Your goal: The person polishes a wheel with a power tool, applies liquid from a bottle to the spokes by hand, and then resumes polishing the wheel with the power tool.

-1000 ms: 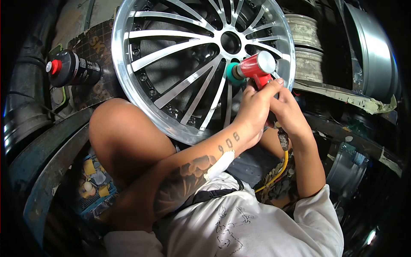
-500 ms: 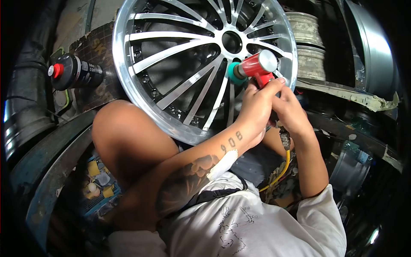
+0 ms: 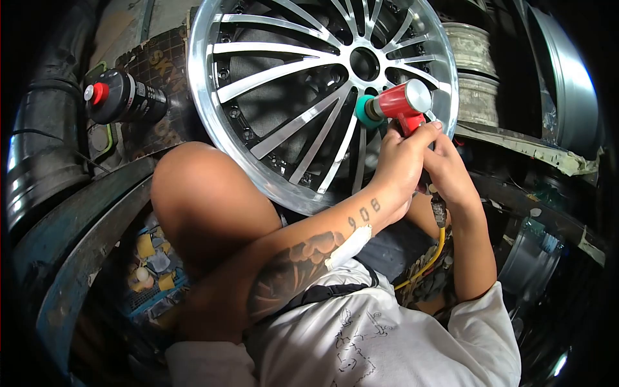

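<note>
Both of my hands are closed around a red pneumatic polisher (image 3: 394,100) with a silver end cap. My left hand (image 3: 398,160) wraps its handle from the left, and my right hand (image 3: 447,166) grips from the right, their fingers overlapping. A green polishing pad (image 3: 366,111) on the tool's head sits against the spokes just below the hub of a silver and black alloy wheel (image 3: 277,49). Below the grip, a yellow air hose (image 3: 441,248) joins the tool through a dark fitting. Part of the handle is hidden by my fingers.
A black bottle with a red cap (image 3: 122,97) lies at the left on a dark patterned board (image 3: 161,58). Worn wheel barrels (image 3: 469,48) are stacked at the right, beside a shiny curved rim (image 3: 574,77). Small yellow and white pieces (image 3: 151,255) fill a blue basket beside my leg.
The whole view has shifted, so the wheel, bottle and hands appear farther right. Both hands keep their hold on the polisher, and its pad stays in nearly the same spot below the hub.
</note>
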A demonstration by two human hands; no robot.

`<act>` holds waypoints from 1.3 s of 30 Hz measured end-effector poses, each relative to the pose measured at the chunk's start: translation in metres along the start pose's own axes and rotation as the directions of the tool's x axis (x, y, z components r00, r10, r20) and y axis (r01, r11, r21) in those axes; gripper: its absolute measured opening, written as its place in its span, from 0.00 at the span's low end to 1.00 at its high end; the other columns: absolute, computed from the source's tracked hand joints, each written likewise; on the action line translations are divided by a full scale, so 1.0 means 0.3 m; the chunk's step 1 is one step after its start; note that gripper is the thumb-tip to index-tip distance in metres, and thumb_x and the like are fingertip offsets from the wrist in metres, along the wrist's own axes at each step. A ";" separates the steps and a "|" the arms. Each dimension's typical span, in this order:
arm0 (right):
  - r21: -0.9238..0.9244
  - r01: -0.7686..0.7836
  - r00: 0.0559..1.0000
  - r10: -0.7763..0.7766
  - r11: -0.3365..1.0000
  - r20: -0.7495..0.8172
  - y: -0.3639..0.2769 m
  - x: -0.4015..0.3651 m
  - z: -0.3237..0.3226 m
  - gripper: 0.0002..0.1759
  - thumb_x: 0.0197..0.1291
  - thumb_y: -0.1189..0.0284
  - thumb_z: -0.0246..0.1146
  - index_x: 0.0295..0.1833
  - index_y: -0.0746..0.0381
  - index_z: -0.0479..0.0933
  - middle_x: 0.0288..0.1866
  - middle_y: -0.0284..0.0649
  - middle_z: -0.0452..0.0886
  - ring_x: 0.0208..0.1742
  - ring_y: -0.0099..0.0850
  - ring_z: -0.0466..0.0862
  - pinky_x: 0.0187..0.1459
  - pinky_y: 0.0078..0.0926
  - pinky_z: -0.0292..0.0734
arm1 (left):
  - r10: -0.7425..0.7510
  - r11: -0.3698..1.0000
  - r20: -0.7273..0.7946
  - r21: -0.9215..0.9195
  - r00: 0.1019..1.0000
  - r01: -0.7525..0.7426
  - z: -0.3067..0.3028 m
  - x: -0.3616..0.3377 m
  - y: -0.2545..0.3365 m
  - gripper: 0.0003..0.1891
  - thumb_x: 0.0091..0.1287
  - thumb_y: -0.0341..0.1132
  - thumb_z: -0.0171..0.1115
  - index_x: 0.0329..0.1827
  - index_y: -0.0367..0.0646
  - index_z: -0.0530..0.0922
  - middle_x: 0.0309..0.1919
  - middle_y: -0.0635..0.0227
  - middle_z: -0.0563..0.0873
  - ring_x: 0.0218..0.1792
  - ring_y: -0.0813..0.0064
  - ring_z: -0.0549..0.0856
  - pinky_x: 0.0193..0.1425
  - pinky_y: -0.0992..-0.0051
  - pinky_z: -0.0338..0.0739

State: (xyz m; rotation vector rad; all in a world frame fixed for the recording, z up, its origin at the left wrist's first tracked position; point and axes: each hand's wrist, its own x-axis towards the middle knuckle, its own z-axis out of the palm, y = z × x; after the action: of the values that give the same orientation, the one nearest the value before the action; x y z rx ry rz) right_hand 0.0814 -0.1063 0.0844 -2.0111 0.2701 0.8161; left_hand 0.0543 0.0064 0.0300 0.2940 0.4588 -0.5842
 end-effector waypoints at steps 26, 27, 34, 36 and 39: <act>-0.053 0.084 0.996 -0.084 0.995 0.007 0.027 0.023 -0.019 0.12 0.71 0.67 0.64 0.45 0.67 0.82 0.28 0.29 0.80 0.24 0.14 0.76 0.23 0.18 0.67 | 0.011 0.998 -0.008 -0.062 1.000 -0.011 0.018 0.007 -0.007 0.17 0.73 0.48 0.69 0.56 0.53 0.75 0.39 0.70 0.82 0.35 0.76 0.83 0.34 0.70 0.76; -0.085 0.073 0.997 -0.072 0.994 0.017 0.007 0.014 -0.015 0.12 0.71 0.67 0.64 0.45 0.67 0.82 0.28 0.29 0.80 0.24 0.14 0.76 0.23 0.18 0.67 | 0.001 0.995 -0.031 -0.095 1.000 -0.004 0.030 -0.002 -0.006 0.17 0.73 0.48 0.69 0.56 0.53 0.75 0.39 0.70 0.82 0.35 0.75 0.84 0.34 0.70 0.76; -0.130 0.027 0.999 -0.023 0.991 0.031 -0.027 -0.005 -0.014 0.17 0.67 0.65 0.66 0.35 0.71 0.82 0.20 0.36 0.81 0.20 0.21 0.80 0.23 0.24 0.70 | -0.101 0.994 0.070 -0.036 0.992 0.103 -0.031 0.003 -0.010 0.18 0.73 0.54 0.67 0.51 0.49 0.81 0.39 0.68 0.84 0.36 0.74 0.84 0.40 0.69 0.76; -0.200 -0.022 0.998 0.033 0.980 0.054 -0.035 -0.010 -0.025 0.15 0.71 0.64 0.66 0.47 0.68 0.82 0.23 0.29 0.78 0.20 0.16 0.76 0.20 0.19 0.67 | -0.096 0.994 0.068 -0.048 0.993 0.099 0.007 -0.027 0.009 0.19 0.74 0.53 0.66 0.53 0.49 0.80 0.41 0.66 0.84 0.39 0.73 0.84 0.43 0.68 0.76; -0.198 -0.016 0.999 0.021 0.980 0.024 -0.028 -0.007 -0.020 0.15 0.70 0.64 0.66 0.46 0.68 0.82 0.23 0.30 0.78 0.20 0.16 0.76 0.20 0.20 0.67 | -0.089 0.993 0.091 -0.067 0.992 0.095 -0.011 -0.012 0.004 0.19 0.74 0.53 0.66 0.55 0.49 0.79 0.43 0.66 0.84 0.43 0.73 0.84 0.47 0.67 0.76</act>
State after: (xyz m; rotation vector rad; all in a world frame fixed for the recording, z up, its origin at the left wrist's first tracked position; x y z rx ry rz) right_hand 0.0865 -0.1070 0.0935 -2.1841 0.1988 0.9105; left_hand 0.0515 0.0102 0.0291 0.1790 0.4083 -0.6670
